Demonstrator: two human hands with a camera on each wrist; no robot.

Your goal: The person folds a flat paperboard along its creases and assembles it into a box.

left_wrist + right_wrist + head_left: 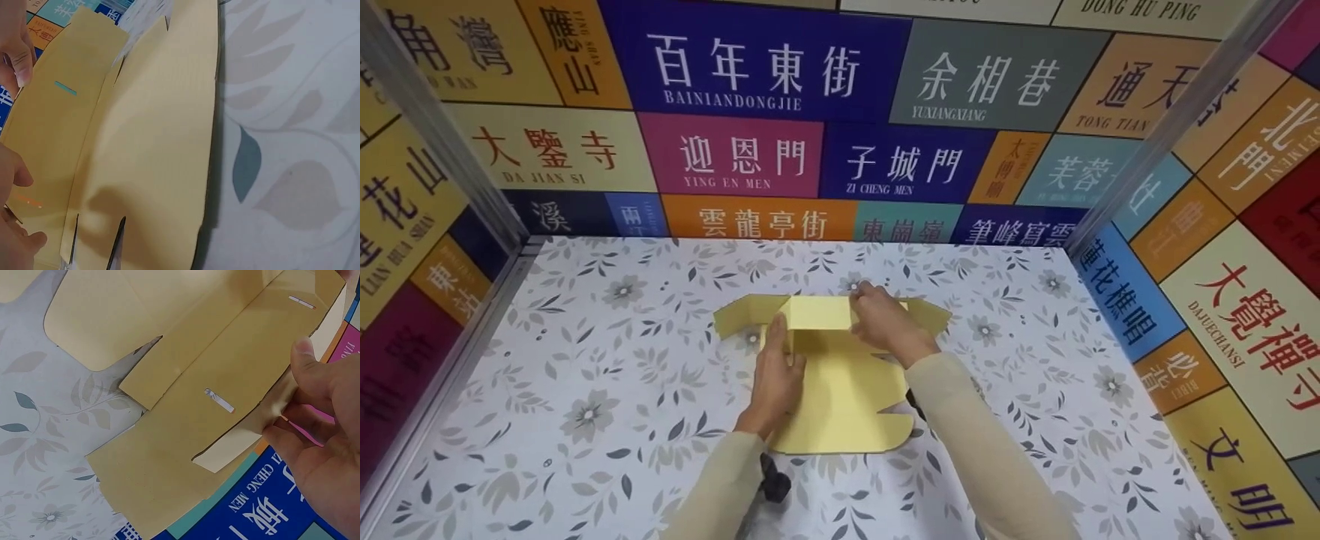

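A yellow cardboard box (840,397), partly folded, lies on the table with its back panel raised and a narrow strip (820,313) bent along the top of that panel. My left hand (778,379) grips the left end of the raised panel, its fingertips on the cardboard in the left wrist view. At the right, my right hand (885,322) pinches the strip, thumb on the near side and fingers behind, as the right wrist view shows. Two slots, one of them this slot (219,400), cut through the panel.
Side flaps spread from the back panel, a left flap (750,311) and a right flap (934,319). The front panel has notched edges and rounded corners. A floral tabletop (607,360) surrounds the box, with a wall of lettered signs (735,157) behind.
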